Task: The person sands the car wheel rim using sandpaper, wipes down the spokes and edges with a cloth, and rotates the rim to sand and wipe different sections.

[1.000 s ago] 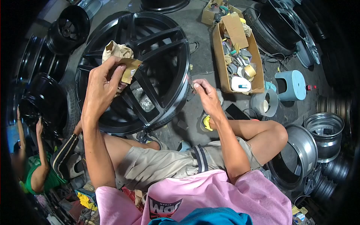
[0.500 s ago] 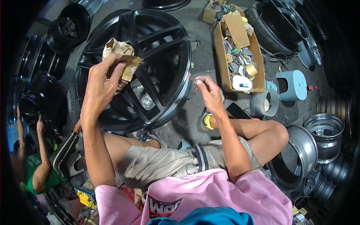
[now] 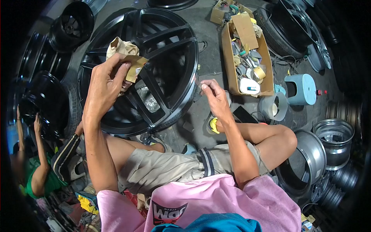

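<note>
A large black spoked wheel rim [image 3: 154,112] lies in front of me. Over its left part, my left hand [image 3: 106,83] pinches a yellowish-brown piece of sandpaper [image 3: 135,69] between thumb and fingers. A crumpled beige cloth [image 3: 123,48] shows just behind that hand, above the spokes. Beside the rim's right edge is my right hand [image 3: 215,96], its thumb and fingers pressed together on something small and dark that I cannot make out.
At the upper right stands a cardboard box [image 3: 228,69] of mixed items. Near it are a light blue stool [image 3: 307,89], a grey bucket [image 3: 282,106] and a dark phone-like object [image 3: 242,114]. Silver rims [image 3: 334,135] lie right. A co-worker in green [image 3: 40,176] handles a black rim [image 3: 42,100].
My right hand has shifted slightly right from its earliest position, staying beside the rim. My left hand has barely moved, still with the sandpaper. The co-worker's hands have moved up a little.
</note>
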The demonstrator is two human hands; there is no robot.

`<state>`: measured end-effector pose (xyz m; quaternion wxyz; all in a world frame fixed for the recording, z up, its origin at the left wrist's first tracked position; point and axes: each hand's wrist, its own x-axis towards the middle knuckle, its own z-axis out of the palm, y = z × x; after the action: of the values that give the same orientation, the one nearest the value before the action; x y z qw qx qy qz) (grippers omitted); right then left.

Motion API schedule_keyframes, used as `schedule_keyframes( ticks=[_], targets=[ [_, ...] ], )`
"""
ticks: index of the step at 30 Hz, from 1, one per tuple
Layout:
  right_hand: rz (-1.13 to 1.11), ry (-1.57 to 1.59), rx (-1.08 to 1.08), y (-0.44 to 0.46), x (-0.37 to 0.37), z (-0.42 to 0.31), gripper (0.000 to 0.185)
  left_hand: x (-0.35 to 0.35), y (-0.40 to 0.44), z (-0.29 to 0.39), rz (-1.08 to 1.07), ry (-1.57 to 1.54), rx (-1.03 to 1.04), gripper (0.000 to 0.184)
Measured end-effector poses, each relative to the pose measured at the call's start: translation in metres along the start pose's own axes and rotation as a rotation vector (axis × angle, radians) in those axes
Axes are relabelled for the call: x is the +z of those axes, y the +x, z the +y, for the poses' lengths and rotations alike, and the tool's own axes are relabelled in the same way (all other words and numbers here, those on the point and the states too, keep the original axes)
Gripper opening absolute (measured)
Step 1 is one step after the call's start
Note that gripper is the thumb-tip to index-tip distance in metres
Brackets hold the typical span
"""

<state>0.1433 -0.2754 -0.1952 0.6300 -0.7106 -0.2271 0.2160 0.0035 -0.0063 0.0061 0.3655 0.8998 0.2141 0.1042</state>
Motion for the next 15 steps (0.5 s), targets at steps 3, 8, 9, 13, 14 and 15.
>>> schedule_keyframes(
  ticks=[3, 8, 9, 13, 14, 15],
  targets=[
    [-0.029, 0.044, -0.031, -0.009, 0.005, 0.002, 0.021, 0.000, 0.000, 0.000, 0.010, 0.037, 0.040, 0.019],
    [0.024, 0.018, -0.062, -0.007, 0.002, 0.003, 0.019, -0.001, 0.000, 0.000, -0.012, 0.024, 0.023, 0.020],
    [0.020, 0.017, -0.064, -0.006, 0.002, 0.001, 0.019, -0.001, -0.001, -0.001, -0.008, 0.024, 0.021, 0.020],
    [-0.001, -0.059, -0.071, -0.012, 0.001, -0.008, 0.019, 0.001, -0.001, -0.003, 0.041, 0.007, 0.093, 0.017],
    [-0.017, -0.085, -0.082, -0.014, 0.002, -0.009, 0.019, 0.000, -0.002, -0.003, 0.043, 0.022, 0.113, 0.017],
    [-0.019, -0.084, -0.082, -0.013, 0.001, -0.007, 0.019, 0.000, -0.002, -0.002, 0.045, 0.023, 0.111, 0.017]
  ],
)
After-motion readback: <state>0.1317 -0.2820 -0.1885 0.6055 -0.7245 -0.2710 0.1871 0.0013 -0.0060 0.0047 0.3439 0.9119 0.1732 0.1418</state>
